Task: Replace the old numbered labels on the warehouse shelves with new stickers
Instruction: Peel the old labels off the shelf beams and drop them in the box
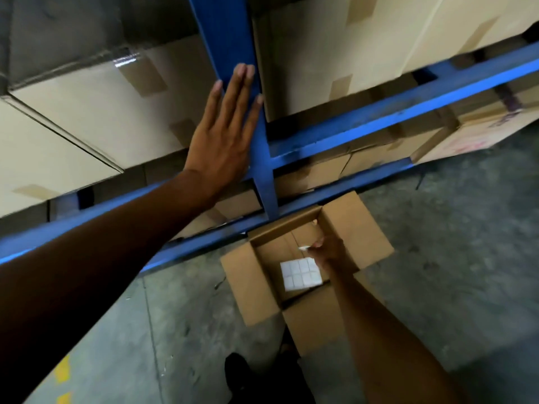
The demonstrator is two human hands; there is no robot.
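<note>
My left hand (224, 135) lies flat, fingers straight, against the blue upright post (230, 33) of the shelf rack. My right hand (329, 252) reaches down into an open cardboard box (248, 284) on the floor and pinches a small white scrap (304, 248) at its fingertips. A white sheet of square stickers (300, 274) lies on the bottom of that box, just below the right hand. No numbered label is visible on the post.
Blue horizontal beams (408, 112) run right and left from the post. Taped cardboard cartons (335, 53) fill the shelves on both sides. The floor is grey concrete (452, 272) with yellow marks (62, 368) at lower left. My dark shoe (236, 371) stands beside the box.
</note>
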